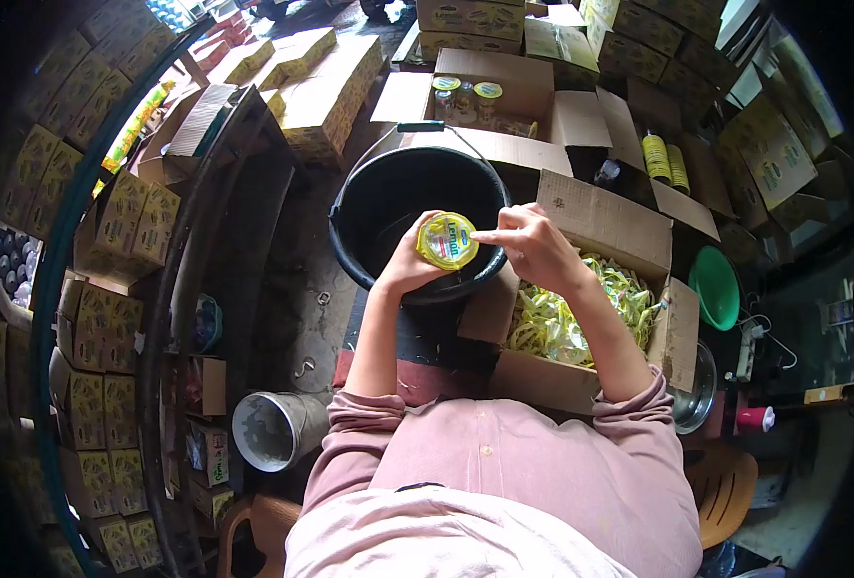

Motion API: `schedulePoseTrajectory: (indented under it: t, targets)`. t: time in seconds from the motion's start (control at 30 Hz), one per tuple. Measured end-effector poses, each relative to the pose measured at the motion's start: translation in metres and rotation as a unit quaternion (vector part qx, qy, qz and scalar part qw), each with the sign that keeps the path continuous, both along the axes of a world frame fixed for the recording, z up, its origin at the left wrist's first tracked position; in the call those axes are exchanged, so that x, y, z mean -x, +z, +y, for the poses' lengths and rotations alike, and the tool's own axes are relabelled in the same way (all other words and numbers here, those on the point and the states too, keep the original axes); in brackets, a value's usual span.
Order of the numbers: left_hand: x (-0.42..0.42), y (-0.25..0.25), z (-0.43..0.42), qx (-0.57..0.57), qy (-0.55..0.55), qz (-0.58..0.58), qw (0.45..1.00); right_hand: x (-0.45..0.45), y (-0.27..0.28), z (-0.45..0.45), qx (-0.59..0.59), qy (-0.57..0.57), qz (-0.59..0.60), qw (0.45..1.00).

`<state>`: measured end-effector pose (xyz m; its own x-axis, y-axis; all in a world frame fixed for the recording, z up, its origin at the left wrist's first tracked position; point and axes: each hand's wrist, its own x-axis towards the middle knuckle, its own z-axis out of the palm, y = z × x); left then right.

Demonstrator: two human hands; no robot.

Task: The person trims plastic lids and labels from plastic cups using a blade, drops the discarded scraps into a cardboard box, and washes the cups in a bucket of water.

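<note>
My left hand (409, 260) is wrapped around a small cup (449, 241) with a yellow-rimmed printed lid that reads "Lemon". The lid faces up toward me, and the cup is over the near part of a black bucket (417, 159). My right hand (535, 246) is at the cup's right side, its index finger stretched out to the lid's edge and the other fingers partly bent. Below my right forearm, an open cardboard box (581, 217) holds a heap of yellow-green printed plastic strips (542, 323).
Behind the bucket, an open carton (509, 72) holds several jars (487, 96). Stacks of yellow lids (656, 159) stand in another box. A green bowl (714, 287) is at the right, a grey pail (265, 433) at the left. Stacked printed cartons (104, 323) line the left side.
</note>
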<state>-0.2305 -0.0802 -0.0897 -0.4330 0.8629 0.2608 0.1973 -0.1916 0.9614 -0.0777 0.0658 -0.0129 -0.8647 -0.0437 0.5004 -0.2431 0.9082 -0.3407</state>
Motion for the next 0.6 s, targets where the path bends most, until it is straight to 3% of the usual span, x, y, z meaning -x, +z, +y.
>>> schedulePoseTrajectory:
  t: [0.6]
  targets:
    - [-0.0003, 0.0034, -0.0022, 0.028, -0.01, 0.008, 1.0, 0.0022, -0.0012, 0.0046, 0.004, 0.01, -0.013, 1.0]
